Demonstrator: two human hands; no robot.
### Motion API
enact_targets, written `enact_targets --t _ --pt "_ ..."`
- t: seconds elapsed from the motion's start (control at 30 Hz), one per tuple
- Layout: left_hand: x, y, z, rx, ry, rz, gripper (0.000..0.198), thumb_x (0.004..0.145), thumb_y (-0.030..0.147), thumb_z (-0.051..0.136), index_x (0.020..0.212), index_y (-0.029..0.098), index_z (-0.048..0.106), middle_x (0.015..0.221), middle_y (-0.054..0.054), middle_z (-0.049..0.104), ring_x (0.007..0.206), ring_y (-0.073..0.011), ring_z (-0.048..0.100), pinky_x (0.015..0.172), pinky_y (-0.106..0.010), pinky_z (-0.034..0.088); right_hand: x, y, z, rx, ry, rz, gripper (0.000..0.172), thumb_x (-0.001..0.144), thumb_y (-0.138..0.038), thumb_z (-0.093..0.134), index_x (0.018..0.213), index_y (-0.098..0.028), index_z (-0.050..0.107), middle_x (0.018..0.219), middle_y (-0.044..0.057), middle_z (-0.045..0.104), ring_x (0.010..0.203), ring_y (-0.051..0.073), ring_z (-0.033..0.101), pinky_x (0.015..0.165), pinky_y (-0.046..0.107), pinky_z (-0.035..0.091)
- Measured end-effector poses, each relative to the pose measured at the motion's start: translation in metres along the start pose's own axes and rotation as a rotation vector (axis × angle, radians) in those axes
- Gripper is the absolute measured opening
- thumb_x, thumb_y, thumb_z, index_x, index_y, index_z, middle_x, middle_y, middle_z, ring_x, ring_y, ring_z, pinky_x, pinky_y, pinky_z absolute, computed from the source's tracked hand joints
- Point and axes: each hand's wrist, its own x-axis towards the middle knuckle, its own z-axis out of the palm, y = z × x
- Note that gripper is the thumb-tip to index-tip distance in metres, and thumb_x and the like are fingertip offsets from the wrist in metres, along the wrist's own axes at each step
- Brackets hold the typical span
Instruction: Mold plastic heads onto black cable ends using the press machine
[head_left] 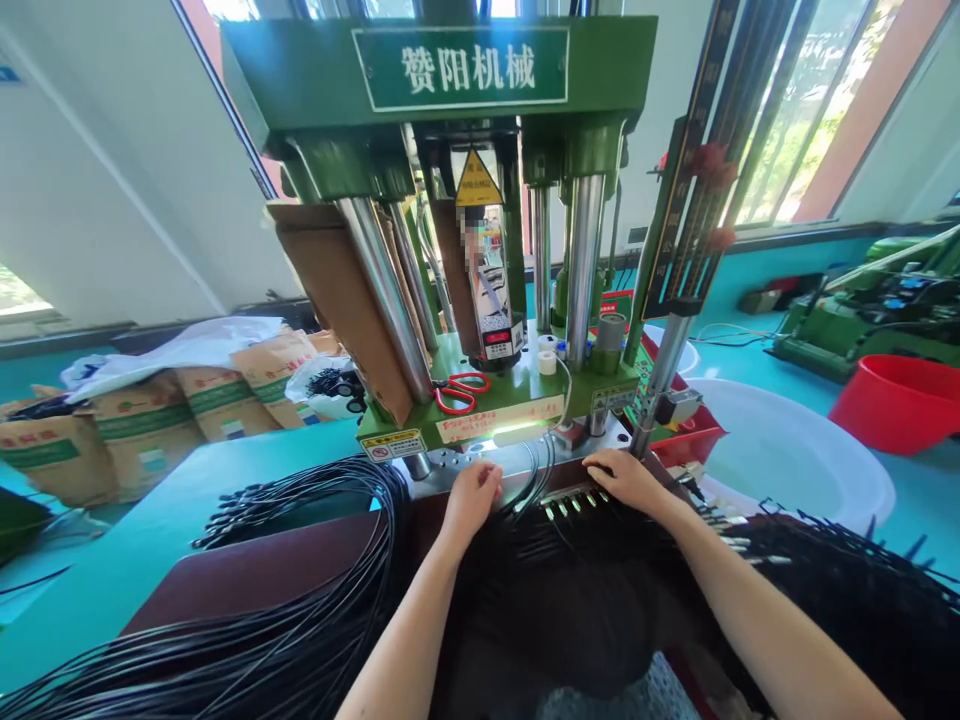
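Note:
My left hand is at the left of the press's metal plate, fingers curled together beside looped black cables. What they pinch, if anything, is hidden. At the right end of a row of metal connectors on black cables, my right hand has bent, closed fingers, and I cannot make out what lies under them. The row lies along the front edge of the green press, between my hands. A lamp glows just above the plate.
Red-handled scissors and a white tape roll rest on the press. A bundle of black cables lies at left. More cables with metal ends are at right. A white tub and red bucket stand beyond.

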Motion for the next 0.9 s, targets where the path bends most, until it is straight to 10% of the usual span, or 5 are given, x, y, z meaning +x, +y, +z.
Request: enact_targets --t 0.2,0.9 --pt "0.042 -0.012 0.016 0.251 0.017 -0.016 0.017 0.073 0.024 0.044 0.064 0.018 0.058 0.067 -0.003 0.06 0.067 -0.0162 0.055 0.059 -0.026 0.036 -0.004 0.004 0.01 -0.051 0.096 -0.003 0.026 0.082 -0.021 0.04 0.085 -0.016 0.066 0.083 0.008 0.066 0.082 0.021 0.058 0.077 0.034 0.042" --pt "0.028 -0.02 0.016 0.347 -0.063 0.092 0.019 0.078 0.023 0.042 0.068 0.017 0.058 0.065 0.0 0.057 0.065 -0.0118 0.051 0.062 -0.022 0.034 -0.01 0.0 0.009 -0.041 0.078 0.05 0.025 0.082 -0.02 0.041 0.086 -0.02 0.066 0.087 0.005 0.066 0.087 0.019 0.056 0.077 0.031 0.042"
